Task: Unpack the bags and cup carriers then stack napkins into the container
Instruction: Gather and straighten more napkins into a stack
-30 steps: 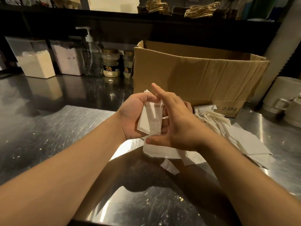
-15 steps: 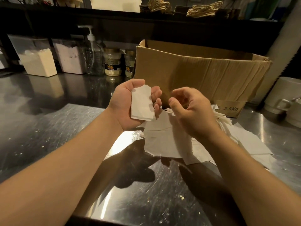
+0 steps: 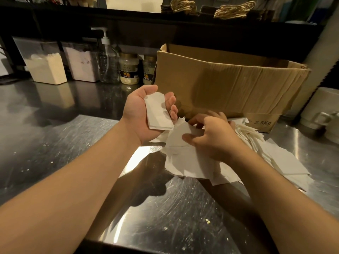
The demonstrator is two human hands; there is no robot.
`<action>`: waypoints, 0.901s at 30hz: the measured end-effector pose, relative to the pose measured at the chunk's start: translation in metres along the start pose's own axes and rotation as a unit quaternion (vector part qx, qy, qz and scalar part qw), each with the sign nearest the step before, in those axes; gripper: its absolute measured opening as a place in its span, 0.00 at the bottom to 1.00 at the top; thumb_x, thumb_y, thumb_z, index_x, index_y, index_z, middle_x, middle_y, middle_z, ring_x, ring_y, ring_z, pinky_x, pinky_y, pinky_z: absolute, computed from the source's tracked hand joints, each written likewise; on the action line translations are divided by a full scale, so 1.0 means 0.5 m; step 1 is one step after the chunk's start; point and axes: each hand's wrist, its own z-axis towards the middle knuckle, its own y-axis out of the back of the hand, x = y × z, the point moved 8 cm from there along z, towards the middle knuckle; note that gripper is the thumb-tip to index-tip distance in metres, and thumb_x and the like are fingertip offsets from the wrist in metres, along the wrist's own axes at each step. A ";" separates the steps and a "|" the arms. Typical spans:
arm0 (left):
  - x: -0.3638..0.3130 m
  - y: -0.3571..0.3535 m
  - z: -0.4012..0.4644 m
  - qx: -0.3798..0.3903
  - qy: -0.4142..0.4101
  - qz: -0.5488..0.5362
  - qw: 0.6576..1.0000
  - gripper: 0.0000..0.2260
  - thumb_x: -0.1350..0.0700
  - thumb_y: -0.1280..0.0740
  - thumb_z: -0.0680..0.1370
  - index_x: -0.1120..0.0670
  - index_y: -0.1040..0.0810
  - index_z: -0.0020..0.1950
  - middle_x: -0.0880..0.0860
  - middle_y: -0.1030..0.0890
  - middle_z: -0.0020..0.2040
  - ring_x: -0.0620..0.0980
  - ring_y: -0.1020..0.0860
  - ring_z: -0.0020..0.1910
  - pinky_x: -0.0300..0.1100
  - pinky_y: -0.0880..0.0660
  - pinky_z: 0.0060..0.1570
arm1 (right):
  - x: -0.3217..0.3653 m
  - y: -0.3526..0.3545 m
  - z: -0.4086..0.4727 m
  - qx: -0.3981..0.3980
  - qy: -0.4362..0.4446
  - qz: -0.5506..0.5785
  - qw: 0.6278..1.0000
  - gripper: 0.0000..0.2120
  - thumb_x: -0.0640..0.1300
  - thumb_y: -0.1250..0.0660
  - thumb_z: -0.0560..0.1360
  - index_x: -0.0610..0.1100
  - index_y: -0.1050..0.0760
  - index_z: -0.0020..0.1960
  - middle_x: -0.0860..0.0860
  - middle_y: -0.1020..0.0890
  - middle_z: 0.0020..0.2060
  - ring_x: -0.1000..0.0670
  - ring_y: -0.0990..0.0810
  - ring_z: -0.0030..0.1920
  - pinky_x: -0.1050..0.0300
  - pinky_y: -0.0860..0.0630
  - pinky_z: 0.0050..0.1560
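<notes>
Napkins sorted on a scratched steel counter [image 3: 55,147] in a dim room.
The left hand [image 3: 145,114] gripped a folded stack of napkins [image 3: 158,112], raised above the counter; the right hand [image 3: 211,138] pinched a loose napkin [image 3: 177,142] atop the napkin pile [image 3: 192,162] before the open cardboard box [image 3: 229,83]. Behind stood a pump bottle [image 3: 108,59], jars [image 3: 129,70] and powder tubs [image 3: 45,65]. The box's interior was hidden; mugs [image 3: 322,110] at right were cut off.

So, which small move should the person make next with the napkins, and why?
Probably lift one napkin with the right hand and add it to the small stack held in the left hand. The right fingers already touch the loose pile on the steel counter.
</notes>
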 end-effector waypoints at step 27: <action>-0.007 0.001 -0.001 -0.012 -0.017 -0.042 0.999 0.22 0.47 0.35 0.76 0.57 0.26 0.67 0.56 0.21 0.51 0.52 0.21 0.49 0.42 0.28 0.57 | -0.013 0.050 -0.012 -0.047 -0.044 0.674 0.736 0.05 0.38 0.36 0.82 0.43 0.23 0.55 0.47 0.15 0.50 0.44 0.15 0.54 0.43 0.18 0.58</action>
